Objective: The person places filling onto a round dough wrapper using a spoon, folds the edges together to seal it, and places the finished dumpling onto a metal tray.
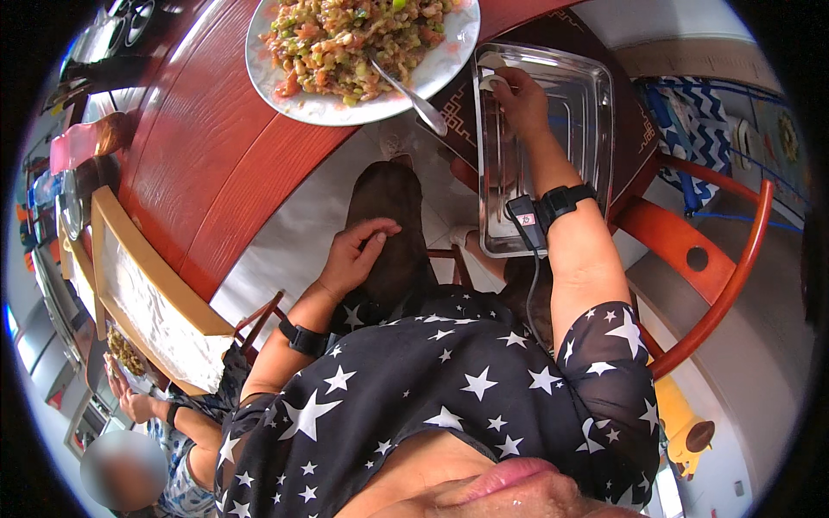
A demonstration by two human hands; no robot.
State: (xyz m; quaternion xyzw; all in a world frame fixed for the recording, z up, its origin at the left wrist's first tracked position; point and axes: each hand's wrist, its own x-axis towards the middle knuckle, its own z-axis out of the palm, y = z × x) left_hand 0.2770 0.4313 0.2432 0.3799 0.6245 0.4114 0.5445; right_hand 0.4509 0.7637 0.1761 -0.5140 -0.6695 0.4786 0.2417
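Note:
My right hand [523, 102] reaches over the far left corner of a rectangular stainless steel tray [578, 139]. Between its thumb and fingers is a small white dumpling [489, 82], partly covered by the fingertips. A second white dumpling [493, 61] lies beside it in that corner. My left hand [356, 256] is over my thigh, holding nothing, its fingers loosely bent and the thumb a little apart. Ahead stands a white plate [258, 61] heaped with chopped meat and vegetable filling [350, 45]. A metal spoon [414, 102] rests in the filling, its handle over the plate's rim.
The plate stands on a red wooden table [214, 149]. Under the tray is a dark patterned surface [460, 110]. A wooden chair [686, 252] stands right. At left are a flour-covered wooden-rimmed board [158, 304] and another person's hands [133, 401] near a dish of filling [125, 349].

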